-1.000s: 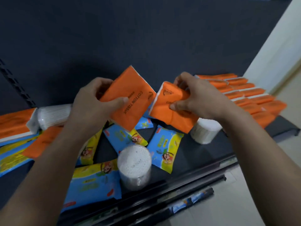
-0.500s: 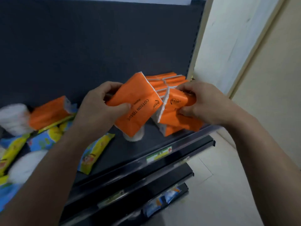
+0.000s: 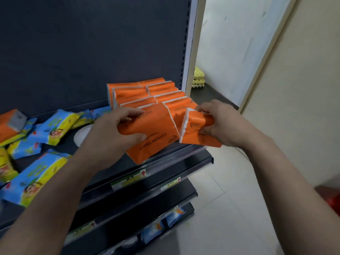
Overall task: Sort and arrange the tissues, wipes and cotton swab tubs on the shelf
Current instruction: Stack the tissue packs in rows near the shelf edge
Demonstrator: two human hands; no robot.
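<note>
Left hand (image 3: 110,134) grips one orange tissue pack (image 3: 156,144), long axis 2-to-8 o'clock; right hand (image 3: 224,124) squeezes a second pack (image 3: 195,129) (white edge toward 9 o'clock), both above the shelf (image 3: 184,154).

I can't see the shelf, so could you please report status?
Left hand grips an orange tissue pack. Right hand grips a second pack. Both in front of the orange row. Blue wipes loose at left.
</note>
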